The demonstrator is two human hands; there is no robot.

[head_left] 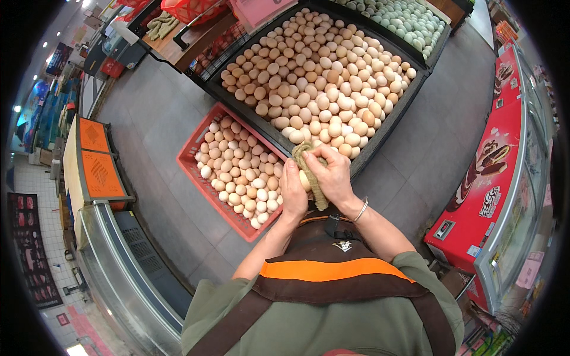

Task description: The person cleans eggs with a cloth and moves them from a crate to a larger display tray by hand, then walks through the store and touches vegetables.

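My left hand (293, 191) is closed around a pale egg (304, 180), in front of my apron. My right hand (333, 179) pinches an olive knitted cloth (300, 152), perhaps a glove, against that egg; one end of it hangs down between my hands. Both hands are over the near corner of a large black bin (375, 147) heaped with brown and cream eggs (314, 77). Just left of my left hand, a red plastic crate (199, 188) on the floor is full of similar eggs (237, 166).
Pale green eggs (398, 21) fill another bin at the back. A similar olive cloth (162, 26) lies on a wooden surface (172, 50) near a red basket (190, 9). A red chest freezer (475, 172) stands right, a glass display case (113, 267) left. Grey floor tiles (148, 118) lie between.
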